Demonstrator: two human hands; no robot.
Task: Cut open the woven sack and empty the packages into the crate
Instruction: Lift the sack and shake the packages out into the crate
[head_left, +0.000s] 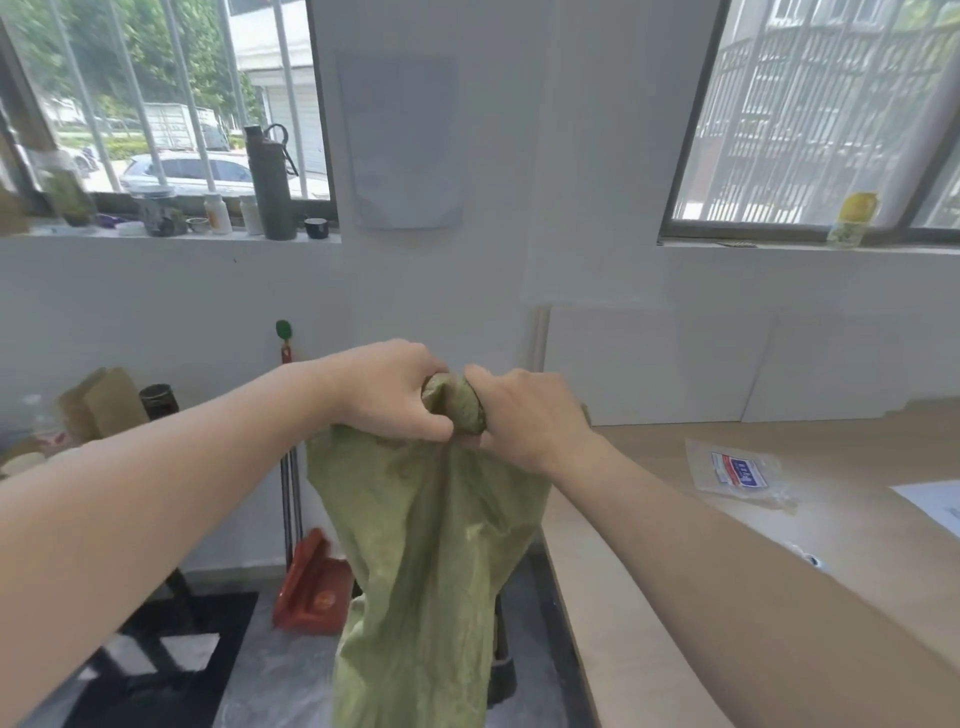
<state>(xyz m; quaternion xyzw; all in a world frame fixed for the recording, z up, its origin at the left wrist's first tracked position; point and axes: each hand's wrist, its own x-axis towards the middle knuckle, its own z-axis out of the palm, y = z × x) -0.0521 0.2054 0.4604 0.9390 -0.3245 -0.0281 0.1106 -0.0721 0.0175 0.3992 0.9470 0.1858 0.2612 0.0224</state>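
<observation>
A green woven sack (426, 561) hangs straight down in front of me, limp and creased, its lower end out of view below the frame. My left hand (389, 395) and my right hand (524, 415) are both shut on its bunched upper end, held up at chest height with the knuckles almost touching. One clear flat package (737, 470) with a red and blue label lies on the wooden table to the right. No crate and no cutting tool are in view.
A light wooden table (779, 545) runs along the right, with a white sheet (935, 506) at its edge. A red dustpan (311, 587) and broom handle (287, 467) lean on the wall. Bottles and jars stand on the left windowsill (171, 236).
</observation>
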